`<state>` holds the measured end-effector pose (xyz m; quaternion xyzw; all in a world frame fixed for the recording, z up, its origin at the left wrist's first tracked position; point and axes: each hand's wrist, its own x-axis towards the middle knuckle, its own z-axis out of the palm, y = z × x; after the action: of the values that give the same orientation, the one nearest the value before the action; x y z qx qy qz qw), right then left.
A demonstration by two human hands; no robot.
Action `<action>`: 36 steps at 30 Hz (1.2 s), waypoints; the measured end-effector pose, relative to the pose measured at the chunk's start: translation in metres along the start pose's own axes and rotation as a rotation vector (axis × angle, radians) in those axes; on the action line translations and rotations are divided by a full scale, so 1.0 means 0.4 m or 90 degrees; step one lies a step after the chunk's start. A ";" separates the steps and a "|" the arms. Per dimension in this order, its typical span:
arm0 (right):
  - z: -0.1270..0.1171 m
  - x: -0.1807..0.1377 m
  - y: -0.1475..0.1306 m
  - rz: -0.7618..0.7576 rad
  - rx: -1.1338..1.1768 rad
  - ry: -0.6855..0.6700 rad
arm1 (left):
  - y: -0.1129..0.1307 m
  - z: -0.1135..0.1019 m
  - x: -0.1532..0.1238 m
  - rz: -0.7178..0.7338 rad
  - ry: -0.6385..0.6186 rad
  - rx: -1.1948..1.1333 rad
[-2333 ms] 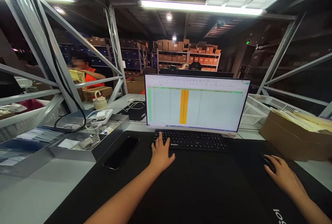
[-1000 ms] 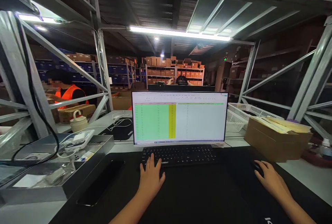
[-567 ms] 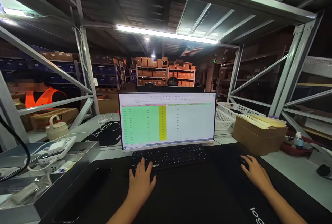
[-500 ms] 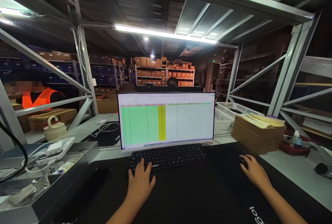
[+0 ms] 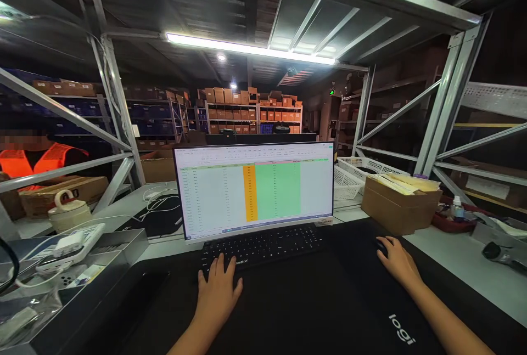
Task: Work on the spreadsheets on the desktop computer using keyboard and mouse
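My left hand (image 5: 217,289) rests at the lower left of a black keyboard (image 5: 267,249), fingers spread with their tips on the keys. On the right, my right hand (image 5: 400,263) curls over a dark computer mouse (image 5: 381,244), most of which the fingers and palm cover. Both sit on a large black desk mat (image 5: 304,300) with white lettering. Behind the keyboard stands a monitor (image 5: 209,190) showing a spreadsheet with an orange column beside a wide green block; its text is too small to read.
Left of the mat are an open grey box (image 5: 88,294) with chargers and cables, and a cream lidded jug (image 5: 69,209). To the right stand a cardboard box (image 5: 385,209) of papers, white baskets (image 5: 346,184) and a scanner-like device (image 5: 500,253). A person in an orange vest (image 5: 49,158) is behind the rack.
On the screen, green has gone from the left columns to a block right of the middle, and the yellow column is now orange. The view has shifted slightly; both hands keep their places.
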<state>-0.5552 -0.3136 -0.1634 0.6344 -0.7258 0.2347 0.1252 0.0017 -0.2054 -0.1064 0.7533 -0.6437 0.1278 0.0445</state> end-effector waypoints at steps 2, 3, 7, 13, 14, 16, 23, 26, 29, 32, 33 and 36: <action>-0.007 -0.001 -0.003 0.005 -0.001 -0.001 | -0.001 -0.001 -0.001 -0.001 -0.003 0.003; -0.011 -0.002 -0.006 0.007 -0.002 -0.001 | -0.001 -0.002 -0.002 -0.001 -0.003 0.005; -0.031 -0.004 -0.024 0.027 -0.009 -0.010 | 0.000 -0.008 -0.005 -0.002 -0.005 0.016; -0.051 -0.003 -0.039 0.041 -0.004 -0.017 | 0.002 -0.011 -0.002 -0.003 -0.004 0.016; -0.052 -0.002 -0.039 0.044 -0.002 -0.017 | 0.002 -0.010 -0.002 -0.003 -0.006 0.016; -0.053 -0.002 -0.038 0.044 0.002 -0.018 | 0.002 -0.005 -0.001 -0.002 -0.001 0.013; -0.052 -0.003 -0.035 0.042 0.013 -0.017 | -0.003 0.009 0.003 0.002 0.025 -0.007; -0.051 -0.004 -0.033 0.040 0.020 -0.011 | -0.002 0.002 0.002 0.001 0.026 -0.019; -0.049 -0.005 -0.031 0.033 0.032 -0.004 | 0.000 -0.007 0.000 -0.001 0.009 -0.003; -0.044 -0.004 -0.029 0.014 0.046 0.001 | 0.001 -0.012 -0.001 0.002 0.000 0.014; -0.042 -0.003 -0.029 0.008 0.050 0.001 | 0.001 -0.012 -0.001 0.003 -0.001 0.018; -0.039 -0.003 -0.029 -0.006 0.056 -0.001 | 0.001 -0.010 -0.002 0.004 0.003 0.024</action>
<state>-0.5453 -0.3058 -0.1486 0.6430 -0.7119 0.2650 0.0977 0.0006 -0.2039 -0.1026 0.7517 -0.6434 0.1417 0.0313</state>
